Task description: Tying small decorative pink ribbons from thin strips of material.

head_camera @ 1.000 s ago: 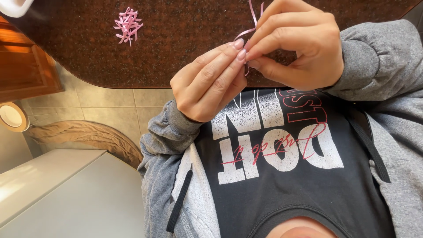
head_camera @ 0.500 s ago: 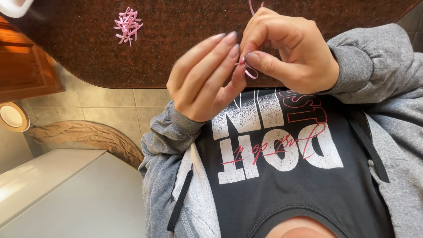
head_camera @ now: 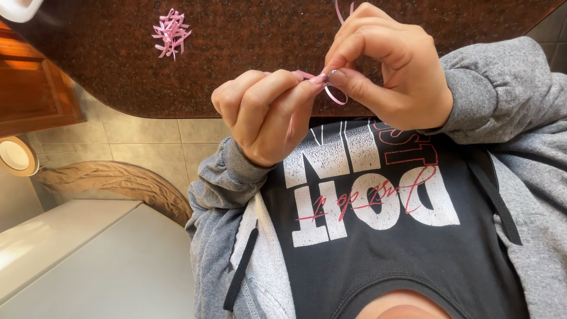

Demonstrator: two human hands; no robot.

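Observation:
Both hands are raised in front of my chest, over the edge of a dark brown stone countertop (head_camera: 266, 35). My left hand (head_camera: 266, 115) has its fingers curled and pinches one end of a thin pink ribbon (head_camera: 333, 94). My right hand (head_camera: 393, 65) pinches the same ribbon between thumb and forefinger, fingertip to fingertip with the left. A small loop of ribbon hangs below the pinch, and a loose end sticks up behind the right hand. A little pile of finished pink ribbon bows (head_camera: 171, 32) lies on the countertop, far to the left of both hands.
A wooden cabinet (head_camera: 35, 94) stands at the left under the counter, above a tiled floor (head_camera: 147, 142). A white flat-topped unit (head_camera: 88, 260) fills the lower left, with a beige curved object (head_camera: 118, 183) beside it. A white object (head_camera: 18, 7) sits at the top left corner.
My left hand's fingers, stretched out before, have curled in and pinched the ribbon. The right hand has shifted slightly, and a small loop now hangs between the fingertips.

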